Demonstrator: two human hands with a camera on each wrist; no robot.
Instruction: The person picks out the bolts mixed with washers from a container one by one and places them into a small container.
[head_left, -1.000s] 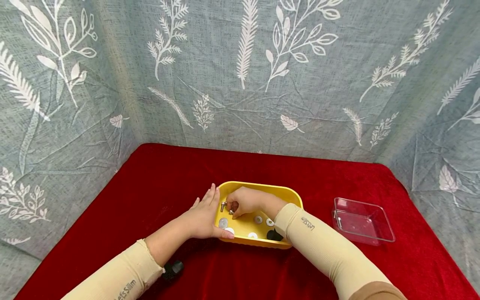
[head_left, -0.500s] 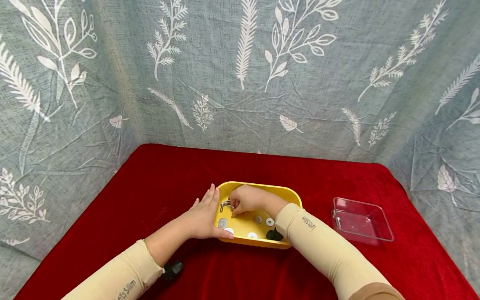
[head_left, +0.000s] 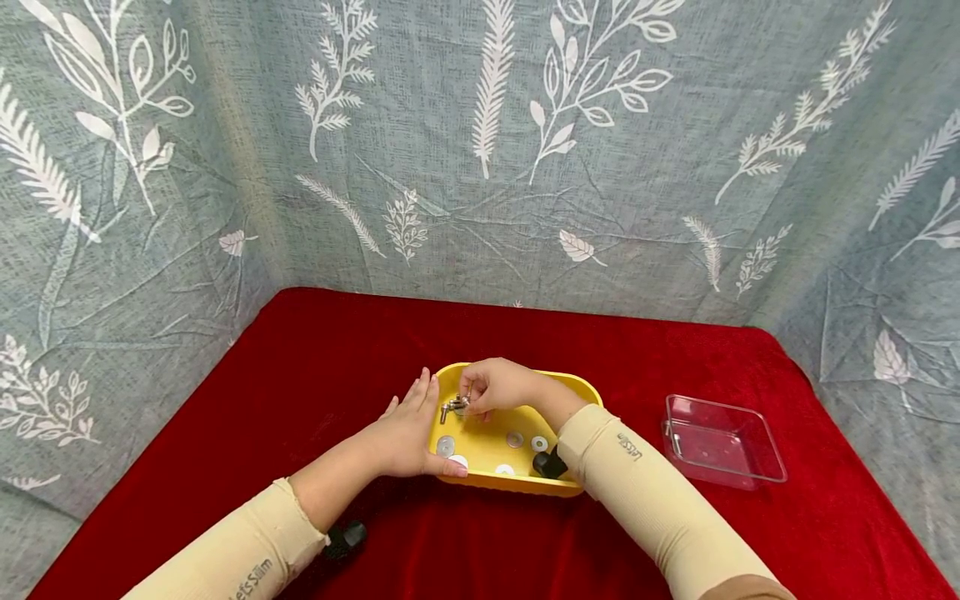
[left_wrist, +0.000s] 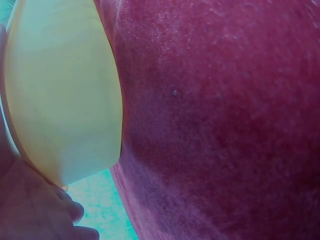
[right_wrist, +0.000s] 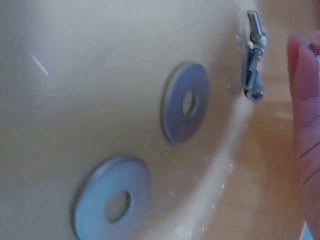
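My left hand point(head_left: 408, 429) rests against the left end of a yellow plastic bin point(head_left: 517, 483), its fingers lying straight along the outside and the thumb over the front rim. Inside the bin, my right hand point(head_left: 502, 387) pinches a small metal bolt point(right_wrist: 315, 49), mostly hidden by the fingertips. Just left of those fingertips, a few silver bolts point(head_left: 444, 413) lie together on the bin floor; the right wrist view shows these bolts point(right_wrist: 254, 57) touching one another. Flat round washers point(head_left: 514, 440) are scattered nearer the front, two of the washers point(right_wrist: 185, 102) large in the right wrist view.
A clear plastic box point(head_left: 727, 442) stands to the right of the bin on the red cloth point(head_left: 360, 342). Black devices sit at both wrists, the right one point(head_left: 550, 463) over the bin's front right corner. A patterned grey curtain point(head_left: 450, 208) surrounds the table.
My right hand has lifted and shifted toward the back of the bin, its fingertips still close to the bolts. One more bolt now lies by the first. The left hand stays put.
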